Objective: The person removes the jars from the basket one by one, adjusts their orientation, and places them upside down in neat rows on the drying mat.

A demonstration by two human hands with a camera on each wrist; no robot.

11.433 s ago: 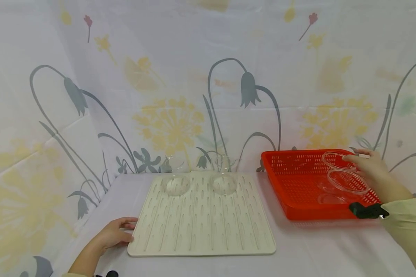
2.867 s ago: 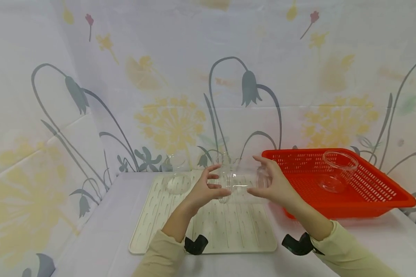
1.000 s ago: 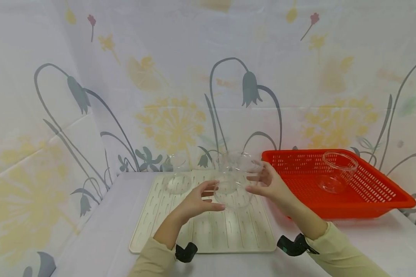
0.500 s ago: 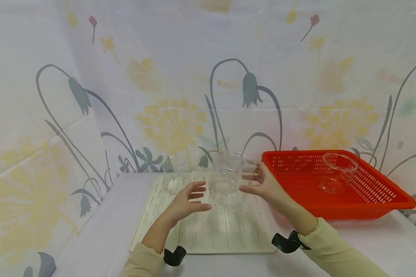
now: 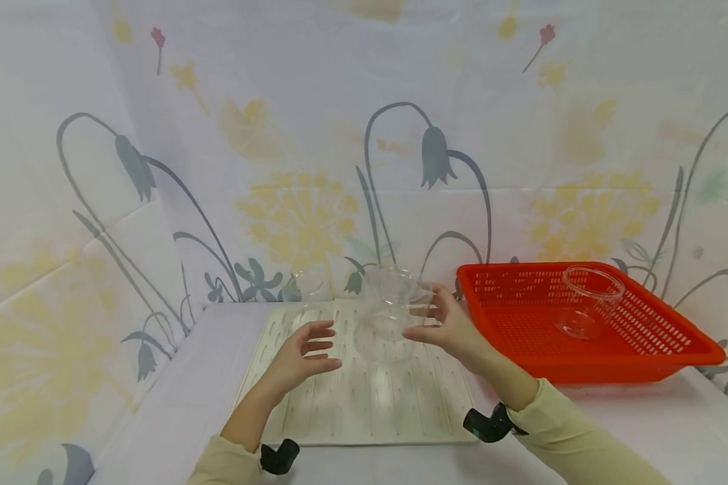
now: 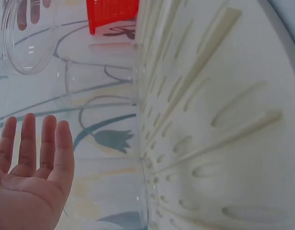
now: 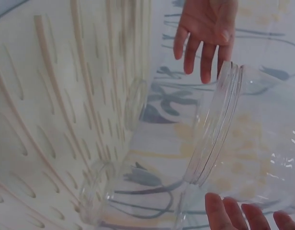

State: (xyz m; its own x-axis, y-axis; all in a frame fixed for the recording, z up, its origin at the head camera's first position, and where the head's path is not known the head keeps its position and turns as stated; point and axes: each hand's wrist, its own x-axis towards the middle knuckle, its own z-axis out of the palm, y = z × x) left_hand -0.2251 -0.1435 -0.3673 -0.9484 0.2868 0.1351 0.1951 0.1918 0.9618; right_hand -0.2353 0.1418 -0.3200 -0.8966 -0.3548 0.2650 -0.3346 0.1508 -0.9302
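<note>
My right hand (image 5: 449, 323) grips a clear plastic cup (image 7: 262, 129) by its side, fingers on one side and thumb on the other. The cup is mouth down over the cream ribbed mat (image 5: 352, 411), its ringed rim toward the mat. My left hand (image 5: 297, 357) hovers above the mat's left part, fingers loosely spread, palm turned to the cup, touching nothing. Two more clear cups stand mouth down along the mat's back edge: a left cup (image 6: 109, 187) and a right cup (image 6: 99, 81), which the held one overlaps in the head view.
A red perforated basket (image 5: 588, 370) sits right of the mat, with one clear cup (image 5: 582, 323) upright inside. A patterned cloth (image 5: 340, 135) hangs close behind the mat. White cloth (image 5: 170, 411) covers the table.
The right hand took a cup from the basket. Both hands held it sideways; since then it has turned mouth down and shifted left. The left hand has let go and drawn away left.
</note>
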